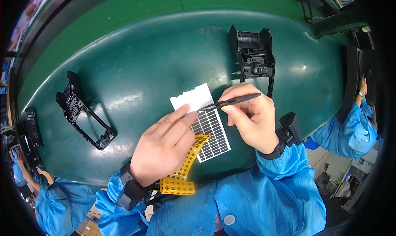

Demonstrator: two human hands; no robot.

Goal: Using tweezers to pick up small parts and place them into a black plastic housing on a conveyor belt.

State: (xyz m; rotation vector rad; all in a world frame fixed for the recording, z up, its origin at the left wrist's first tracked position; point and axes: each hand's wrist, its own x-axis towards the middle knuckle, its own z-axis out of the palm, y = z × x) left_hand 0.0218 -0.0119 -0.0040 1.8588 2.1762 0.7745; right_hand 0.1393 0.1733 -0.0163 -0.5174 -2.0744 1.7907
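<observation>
A white sheet with rows of small black rectangular stickers lies on the green table, its far edge torn. My left hand rests on the sheet's left side, fingers stretched out and lying flat, index and middle fingertips on the white part. Beside and partly under that hand curls a yellow strip with dark round dots; whether the hand grips it is hidden. My right hand pinches black tweezers, whose tips touch or hover just over the sheet near the left fingertips.
One black plastic housing lies at the far right of the sheet. A similar black frame is on the left. Co-workers in blue sleeves sit at either side. A dark green post stands at the back right.
</observation>
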